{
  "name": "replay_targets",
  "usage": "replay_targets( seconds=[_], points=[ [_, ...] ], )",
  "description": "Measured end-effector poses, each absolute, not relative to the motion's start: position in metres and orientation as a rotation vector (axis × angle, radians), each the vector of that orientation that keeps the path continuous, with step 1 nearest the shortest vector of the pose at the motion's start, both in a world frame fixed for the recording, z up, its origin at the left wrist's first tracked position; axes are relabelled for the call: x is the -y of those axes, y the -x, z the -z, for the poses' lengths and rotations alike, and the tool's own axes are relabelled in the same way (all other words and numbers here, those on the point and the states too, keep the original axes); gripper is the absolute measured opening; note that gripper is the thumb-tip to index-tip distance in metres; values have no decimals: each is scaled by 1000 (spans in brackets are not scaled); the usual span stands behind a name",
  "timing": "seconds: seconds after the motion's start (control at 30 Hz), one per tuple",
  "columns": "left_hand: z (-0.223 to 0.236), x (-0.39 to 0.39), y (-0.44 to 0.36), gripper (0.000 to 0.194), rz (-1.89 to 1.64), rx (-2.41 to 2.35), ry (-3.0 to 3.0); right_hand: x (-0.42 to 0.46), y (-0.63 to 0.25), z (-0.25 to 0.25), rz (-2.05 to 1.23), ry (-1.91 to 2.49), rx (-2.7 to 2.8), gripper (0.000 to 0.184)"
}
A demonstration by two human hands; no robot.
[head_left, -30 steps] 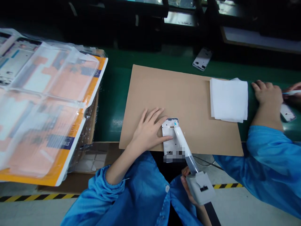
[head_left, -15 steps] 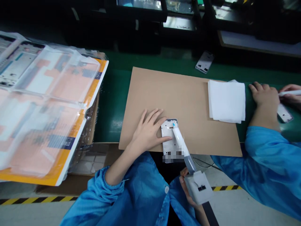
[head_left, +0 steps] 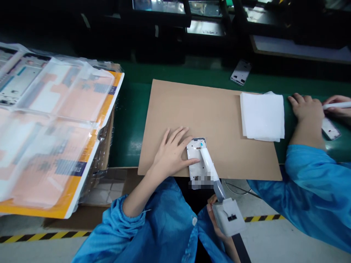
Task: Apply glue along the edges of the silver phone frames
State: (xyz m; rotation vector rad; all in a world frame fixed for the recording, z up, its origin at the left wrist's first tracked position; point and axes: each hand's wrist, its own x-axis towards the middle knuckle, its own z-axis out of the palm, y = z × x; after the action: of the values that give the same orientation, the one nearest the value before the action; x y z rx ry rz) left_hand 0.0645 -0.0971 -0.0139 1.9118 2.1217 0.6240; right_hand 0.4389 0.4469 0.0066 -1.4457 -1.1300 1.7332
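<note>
A silver-white phone frame (head_left: pixel 194 168) lies on the brown cardboard sheet (head_left: pixel 175 106), its lower end jutting past the front edge. My left hand (head_left: pixel 171 153) rests flat with fingers spread, the thumb over the frame and the index fingertip at its upper left edge. From below, my right hand (head_left: pixel 215 215) grips a white handheld tool (head_left: pixel 229 217) with a boxy body and long tube. The tube's end is over the upper part of the frame, beside a small blue spot (head_left: pixel 202 144); whether it touches cannot be told. The tool hides most of my right fingers.
White cloths (head_left: pixel 262 116) are stacked at the sheet's right. Another phone frame (head_left: pixel 241 72) lies behind on the green bench (head_left: pixel 131 109). Plastic-wrapped trays (head_left: pixel 65 131) fill the left. A co-worker's hand (head_left: pixel 308 109) is at the right, near a further phone frame (head_left: pixel 330 129) and white tool (head_left: pixel 337 105).
The tool's tip has drawn slightly back down the frame, so the blue spot shows more clearly. My left hand stays in place on the frame.
</note>
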Motion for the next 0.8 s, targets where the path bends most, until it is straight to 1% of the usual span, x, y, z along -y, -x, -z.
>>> replay_targets(
  seconds=[0.13,0.2,0.27,0.33,0.4,0.5,0.57,0.67,0.8],
  points=[
    [14,97,-64,82,-614,-2122,-1917,-428,-430,-12,-1509,1144,1456,67],
    [14,97,-63,82,-602,-2123,-1914,-425,-433,-14,-1421,1151,1562,66],
    [14,97,-63,83,-592,-2123,-1910,-426,-436,-12,-1218,1212,1797,58],
    [14,97,-63,83,-583,-2118,-1911,-430,-439,-8,-844,1311,2151,49],
    [14,97,-63,83,-582,-2119,-1908,-434,-440,-6,-324,1468,2527,48],
    [14,97,-63,83,-580,-2122,-1903,-435,-439,-7,432,1691,2929,62],
    [15,97,-63,83,-579,-2129,-1905,-432,-437,-10,709,1744,3037,71],
    [16,97,-62,83,-586,-2133,-1911,-427,-434,-13,843,1756,3071,77],
    [17,97,-62,83,-587,-2126,-1920,-424,-432,-14,853,1762,3089,78]
  ],
)
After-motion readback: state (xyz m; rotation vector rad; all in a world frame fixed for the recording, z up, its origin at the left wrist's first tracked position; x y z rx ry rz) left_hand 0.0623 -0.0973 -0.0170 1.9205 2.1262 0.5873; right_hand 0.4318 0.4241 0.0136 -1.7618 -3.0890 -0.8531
